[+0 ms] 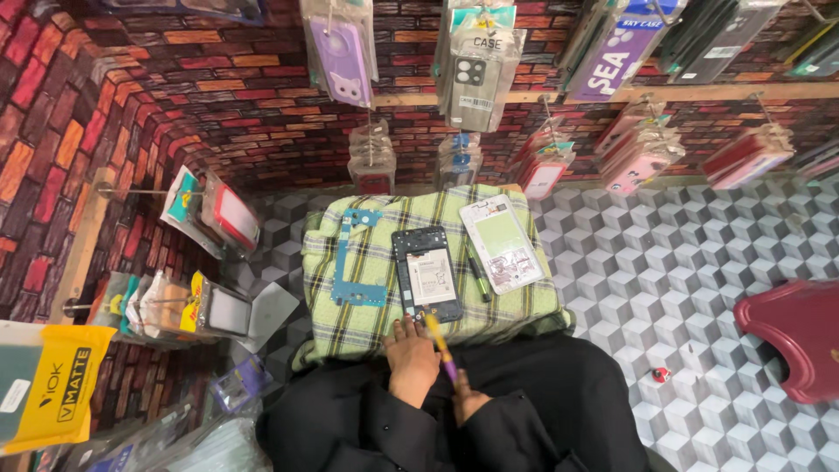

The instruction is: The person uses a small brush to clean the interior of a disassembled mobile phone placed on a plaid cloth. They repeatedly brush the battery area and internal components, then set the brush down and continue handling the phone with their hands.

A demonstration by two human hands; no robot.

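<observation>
My left hand (411,360) lies flat at the near edge of a green plaid cloth (358,315), its fingertips just below an opened dark phone (426,275) whose white battery shows. My right hand (469,400) is lower and to the right, gripping a screwdriver with a yellow and purple handle (441,347) that points up towards the phone's lower edge. On the cloth, a blue L-shaped circuit board (350,258) lies left of the phone. To the phone's right are a dark pen-like tool (477,273) and a white phone panel (502,242).
Phone cases in clear bags hang above (476,74) and on pegs along the brick-patterned wall at left (218,214). A dark red plastic stool (791,332) stands at right on the grey cube-patterned floor (664,280). My black clothing (542,411) fills the bottom.
</observation>
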